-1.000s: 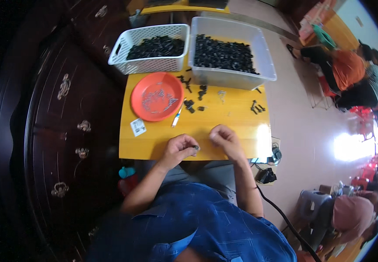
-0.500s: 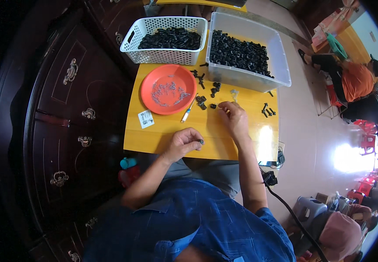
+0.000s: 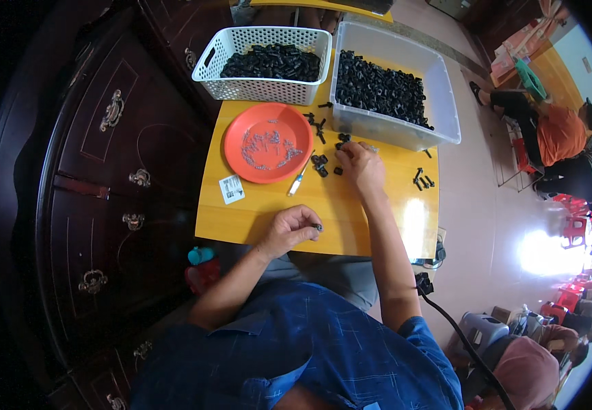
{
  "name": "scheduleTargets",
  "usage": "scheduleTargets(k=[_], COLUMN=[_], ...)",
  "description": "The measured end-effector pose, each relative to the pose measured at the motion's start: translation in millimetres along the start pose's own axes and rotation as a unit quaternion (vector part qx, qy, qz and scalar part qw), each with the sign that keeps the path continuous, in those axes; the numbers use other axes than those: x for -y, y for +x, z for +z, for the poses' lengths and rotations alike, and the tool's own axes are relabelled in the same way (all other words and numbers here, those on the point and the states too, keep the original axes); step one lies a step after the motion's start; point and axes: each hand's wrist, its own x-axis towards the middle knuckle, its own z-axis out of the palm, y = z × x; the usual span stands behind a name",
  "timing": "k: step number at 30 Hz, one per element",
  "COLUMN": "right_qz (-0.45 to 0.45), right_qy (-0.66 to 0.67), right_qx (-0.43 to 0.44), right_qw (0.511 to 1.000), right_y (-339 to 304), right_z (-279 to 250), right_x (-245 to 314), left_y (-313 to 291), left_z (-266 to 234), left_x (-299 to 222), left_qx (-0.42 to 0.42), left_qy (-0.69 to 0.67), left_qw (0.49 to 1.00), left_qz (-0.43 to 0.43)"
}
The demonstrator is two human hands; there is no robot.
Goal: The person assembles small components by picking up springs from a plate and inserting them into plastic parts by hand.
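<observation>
My left hand [image 3: 288, 231] is closed in a pinch near the table's front edge, with a small dark part [image 3: 318, 227] showing at the fingertips. Farther forward, my right hand [image 3: 363, 167] has thumb and fingers bent together beside small black parts [image 3: 343, 137]; what lies between its fingertips is too small to make out. One loose black piece [image 3: 338, 171] sits just below that hand. To its left are several dark pieces [image 3: 320, 164] and a thin screwdriver-like tool [image 3: 297, 183] with a pale handle. A round orange tray [image 3: 235, 152] holds many small silvery pieces, apparently screws.
A white perforated basket [image 3: 262, 92] and a clear plastic bin [image 3: 392, 137], both holding black parts, stand at the table's far side. Black bolt-shaped parts [image 3: 422, 181] lie at the right. A printed card [image 3: 232, 190] is at the left. Dark drawers [image 3: 98, 157] border the left.
My right hand has moved slightly forward, from beside the single black piece to the black parts beyond it. My left hand keeps its pinch. The view has shifted slightly.
</observation>
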Motion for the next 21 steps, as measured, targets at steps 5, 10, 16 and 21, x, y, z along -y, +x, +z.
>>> scheduleTargets(k=[5,10,16,21], right_qz=[0.01,0.043,0.037,-0.039], right_qy=[-0.019,-0.047,-0.072,0.066], right_qx=[0.021,0.033,0.041,-0.05], right_qw=[1.0,0.997,0.996,0.996], right_y=[9,11,11,-7], right_z=[8,13,17,-7], right_x=[3,3,7,15], left_y=[-1,1,0,1], left_z=[-1,-2,-5,-7], left_x=[1,6,10,13], left_qx=[-0.004,0.002,-0.019,-0.031], left_qy=[0.006,0.012,0.028,0.03], left_qw=[1.0,1.0,0.999,0.999], left_qz=[-0.007,-0.001,0.01,0.016])
